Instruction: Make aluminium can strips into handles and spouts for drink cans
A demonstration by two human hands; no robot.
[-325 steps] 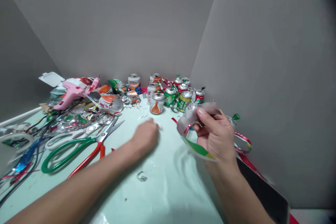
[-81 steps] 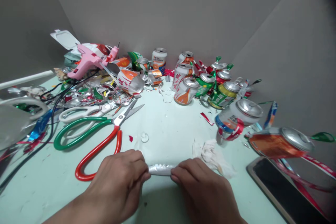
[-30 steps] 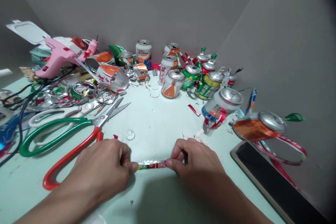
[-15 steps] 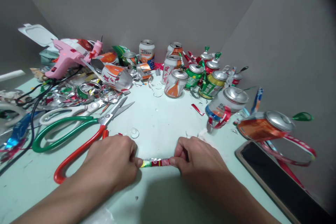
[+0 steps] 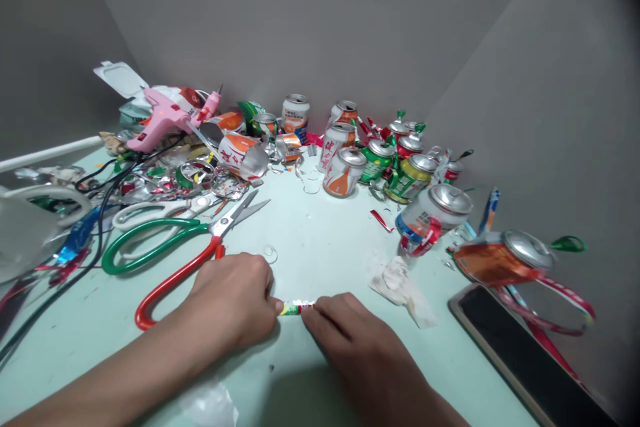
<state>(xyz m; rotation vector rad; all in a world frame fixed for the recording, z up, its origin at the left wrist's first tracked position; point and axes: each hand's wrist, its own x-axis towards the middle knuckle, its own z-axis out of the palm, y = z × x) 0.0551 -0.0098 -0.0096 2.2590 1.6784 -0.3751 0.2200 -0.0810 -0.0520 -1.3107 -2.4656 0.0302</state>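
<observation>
A narrow aluminium-can strip [image 5: 291, 309], green, yellow and red with a shiny upper edge, lies on the pale tabletop between my hands. My left hand [image 5: 237, 297] is closed, its thumb and finger pinching the strip's left end. From the right, my right hand [image 5: 347, 333] presses its fingers together on the strip, covering its right part. Just beyond my left hand rest large scissors [image 5: 165, 247] with one green and one red handle, blades apart. A clear ring-shaped scrap [image 5: 270, 253] lies near my left knuckles.
Drink cans [image 5: 344, 173] stand in a cluster at the back right, several with green loops. A pink glue gun [image 5: 163, 120] sits on metal scraps at the left. Crumpled tissue [image 5: 397, 283] and a phone [image 5: 520, 347] lie on the right; a white cup-like object [image 5: 25, 233] is far left.
My right hand has slid left along the strip and flattened, so less of the strip shows. My left hand keeps its pinch. The view has shifted slightly, uncovering the tissue.
</observation>
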